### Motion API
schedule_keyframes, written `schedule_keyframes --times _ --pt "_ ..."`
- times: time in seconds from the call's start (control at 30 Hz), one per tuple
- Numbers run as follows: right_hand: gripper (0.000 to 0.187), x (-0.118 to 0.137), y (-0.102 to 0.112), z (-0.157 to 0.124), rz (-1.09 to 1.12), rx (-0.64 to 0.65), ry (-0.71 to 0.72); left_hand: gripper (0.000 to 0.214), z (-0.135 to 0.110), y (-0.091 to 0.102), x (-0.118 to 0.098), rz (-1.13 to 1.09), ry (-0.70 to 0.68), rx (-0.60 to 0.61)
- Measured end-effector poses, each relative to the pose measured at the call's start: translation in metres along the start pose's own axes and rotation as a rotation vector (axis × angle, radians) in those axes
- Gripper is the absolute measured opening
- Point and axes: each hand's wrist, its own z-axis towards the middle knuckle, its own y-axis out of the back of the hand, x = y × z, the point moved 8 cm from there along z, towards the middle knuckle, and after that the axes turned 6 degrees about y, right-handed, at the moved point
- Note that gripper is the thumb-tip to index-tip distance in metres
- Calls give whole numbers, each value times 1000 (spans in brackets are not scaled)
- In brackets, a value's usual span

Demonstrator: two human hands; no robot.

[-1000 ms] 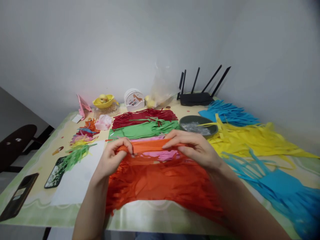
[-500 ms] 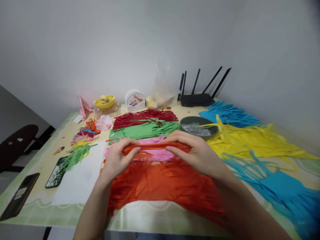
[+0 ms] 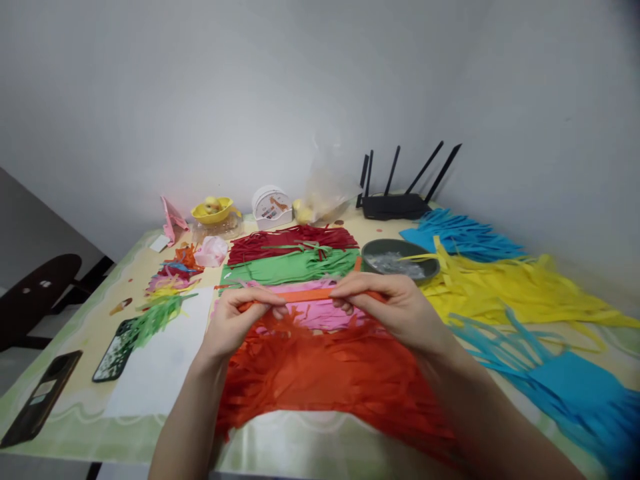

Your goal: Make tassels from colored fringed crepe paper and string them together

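An orange paper strip (image 3: 306,295) is stretched level between my two hands. My left hand (image 3: 245,317) pinches its left end, and my right hand (image 3: 383,300) pinches the right end, fingers closed on both sides. Below lies a wide sheet of orange fringed paper (image 3: 310,373), its cut strips spreading to both sides. Pink fringed paper (image 3: 327,313) shows just behind the strip, partly covered by my hands. Farther back lie green fringed paper (image 3: 280,268) and dark red fringed paper (image 3: 295,239).
A dark bowl (image 3: 373,250) holding clear plastic stands beyond my right hand. Yellow fringe (image 3: 505,287) and blue fringe (image 3: 570,373) spread on the right. A router (image 3: 395,206) stands behind. Two phones (image 3: 43,399), white paper (image 3: 160,370) and small tassels (image 3: 160,313) lie left.
The strip between my hands looks narrower and flatter, and my thumbs and fingertips have shifted into tighter pinches. The view has tilted slightly upward.
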Motion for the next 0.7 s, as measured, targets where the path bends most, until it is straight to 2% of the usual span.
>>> schedule_keyframes --times 0.13,0.23,0.33,0.43,0.53,0.63,0.7 --pt "18 -7 0 2 45 -16 -28 13 2 4 4 -16 6 -42" --pt "18 -6 -2 2 -10 1 -5 13 3 3 4 9 4 -55" --pt "15 0 -2 1 -128 18 28 17 0 -1 -2 174 -42 -79" --pt "18 2 0 -1 -292 -15 14 24 -4 -3 -13 388 -137 -181" --pt "21 2 3 -4 -439 -52 5 5 -6 -9 -21 561 -225 -204" --pt "14 1 5 -5 -489 -65 -4 11 -5 -12 -21 656 -223 -176" --pt "15 -1 6 -6 -432 -70 -36 8 -4 -9 -19 620 -192 -176"
